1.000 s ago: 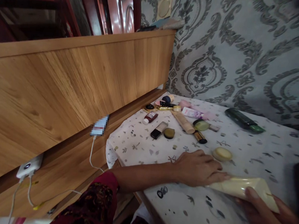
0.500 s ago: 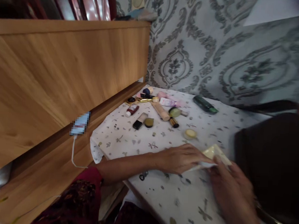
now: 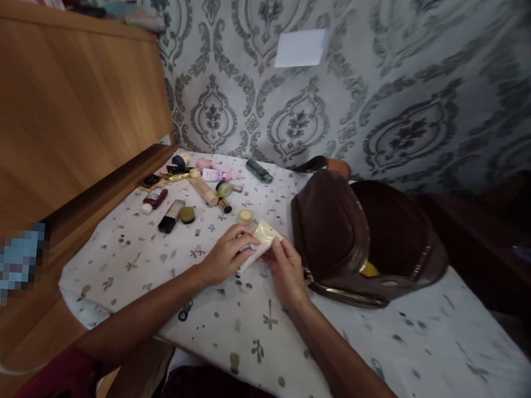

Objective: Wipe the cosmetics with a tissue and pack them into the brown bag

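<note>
Both my hands hold a pale yellow tube point(image 3: 262, 238) just above the table. My left hand point(image 3: 227, 254) grips its lower end with curled fingers. My right hand point(image 3: 285, 268) pinches its upper, flat end. A small round yellow cap point(image 3: 245, 216) lies on the cloth just beyond the tube. An open brown leather bag point(image 3: 358, 243) sits right of my hands, with something yellow point(image 3: 369, 269) showing inside it.
Several cosmetics lie at the far left of the patterned tablecloth point(image 3: 246, 332): a beige tube point(image 3: 204, 190), a black-capped bottle point(image 3: 171, 216), a red-labelled bottle point(image 3: 153, 198), a dark green tube point(image 3: 258, 170). A wooden headboard point(image 3: 61, 103) stands left. Patterned wallpaper point(image 3: 347, 95) lies behind.
The view has swung right, bringing the brown bag into sight. My right hand has slid up the tube toward my left hand, and both now hold it closer together.
</note>
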`<act>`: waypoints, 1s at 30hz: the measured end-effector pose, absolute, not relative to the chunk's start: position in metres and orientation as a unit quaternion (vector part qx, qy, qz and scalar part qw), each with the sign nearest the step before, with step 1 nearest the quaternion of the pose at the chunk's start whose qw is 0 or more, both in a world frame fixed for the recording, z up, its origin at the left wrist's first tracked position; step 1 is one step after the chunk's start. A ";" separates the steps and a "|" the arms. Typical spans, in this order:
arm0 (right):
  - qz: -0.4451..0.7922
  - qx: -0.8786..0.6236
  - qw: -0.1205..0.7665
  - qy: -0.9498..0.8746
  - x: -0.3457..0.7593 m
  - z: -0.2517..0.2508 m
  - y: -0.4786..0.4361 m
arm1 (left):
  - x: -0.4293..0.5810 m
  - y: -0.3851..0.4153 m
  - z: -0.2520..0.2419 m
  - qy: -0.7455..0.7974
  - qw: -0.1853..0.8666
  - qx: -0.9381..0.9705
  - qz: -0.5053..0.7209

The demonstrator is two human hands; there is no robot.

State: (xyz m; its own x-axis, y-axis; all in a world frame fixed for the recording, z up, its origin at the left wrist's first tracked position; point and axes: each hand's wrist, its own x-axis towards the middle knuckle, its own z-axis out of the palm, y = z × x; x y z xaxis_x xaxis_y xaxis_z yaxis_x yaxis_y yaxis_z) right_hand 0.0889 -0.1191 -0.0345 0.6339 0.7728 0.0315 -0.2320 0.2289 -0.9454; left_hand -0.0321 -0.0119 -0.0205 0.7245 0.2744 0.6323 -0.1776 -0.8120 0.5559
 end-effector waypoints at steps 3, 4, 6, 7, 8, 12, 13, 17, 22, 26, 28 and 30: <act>0.348 -0.518 0.727 -0.287 0.086 -0.033 -0.121 | -0.031 -0.014 -0.018 0.060 0.307 0.877 0.365; 0.350 -0.517 0.722 -0.299 0.085 -0.033 -0.121 | -0.031 -0.015 -0.017 0.068 0.304 0.878 0.365; 0.353 -0.518 0.707 -0.327 0.081 -0.034 -0.120 | -0.030 -0.016 -0.015 0.083 0.291 0.881 0.365; 0.356 -0.520 0.697 -0.342 0.080 -0.036 -0.120 | -0.030 -0.017 -0.015 0.086 0.286 0.883 0.364; 0.361 -0.521 0.687 -0.355 0.079 -0.036 -0.120 | -0.030 -0.017 -0.016 0.088 0.284 0.884 0.361; 0.386 -0.507 0.657 -0.403 0.076 -0.032 -0.124 | -0.030 -0.018 -0.018 0.104 0.314 0.878 0.347; 0.379 -0.506 0.652 -0.420 0.076 -0.029 -0.126 | -0.029 -0.018 -0.018 0.114 0.323 0.873 0.348; 0.341 -0.511 0.623 -0.484 0.074 -0.016 -0.136 | -0.028 -0.023 -0.014 0.165 0.359 0.842 0.367; 0.353 -0.539 0.572 -0.507 0.069 -0.015 -0.142 | -0.027 -0.026 -0.006 0.235 0.428 0.798 0.353; 0.305 -0.596 0.552 -0.497 0.065 -0.022 -0.139 | -0.027 -0.013 -0.008 0.276 0.454 0.768 0.359; 0.263 -0.623 0.555 -0.485 0.066 -0.025 -0.137 | -0.028 -0.005 -0.011 0.291 0.420 0.783 0.355; 0.227 -0.646 0.556 -0.471 0.067 -0.029 -0.135 | -0.030 0.003 -0.015 0.299 0.366 0.814 0.336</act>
